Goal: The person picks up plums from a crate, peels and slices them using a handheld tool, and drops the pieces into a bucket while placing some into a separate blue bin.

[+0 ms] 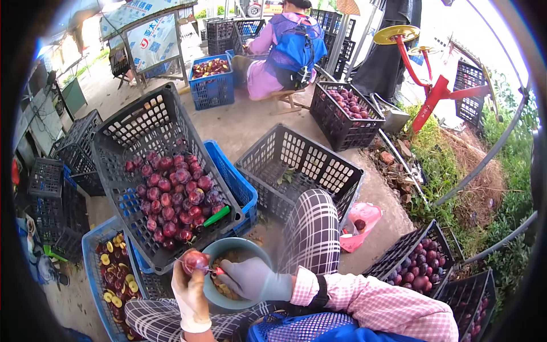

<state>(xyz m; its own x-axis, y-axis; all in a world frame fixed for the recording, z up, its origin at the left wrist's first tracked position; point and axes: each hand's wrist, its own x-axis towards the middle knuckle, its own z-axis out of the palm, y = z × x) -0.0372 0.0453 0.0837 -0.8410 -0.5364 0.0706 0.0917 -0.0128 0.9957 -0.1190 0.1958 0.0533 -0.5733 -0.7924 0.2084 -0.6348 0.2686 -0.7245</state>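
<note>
My left hand (191,296), in a whitish glove, is closed around a red plum (195,261) held up at the rim of a grey-green bucket (263,249). Over that bucket my right hand (250,279), in a grey glove, grips a small red-handled tool (217,271) right beside the plum. Its working end is too small to make out. Just beyond my hands, a tilted black crate (114,196) holds a heap of plums (174,196). A green-handled tool (216,216) lies at that crate's near right side.
At left, a blue crate (91,256) contains cut plums. Ahead stands another black crate (296,151) with some leaves inside. Plum-filled crates (399,256) stand to the right, near a pink bag (362,225). Farther off, a person (290,45) sits beside a blue crate (212,91).
</note>
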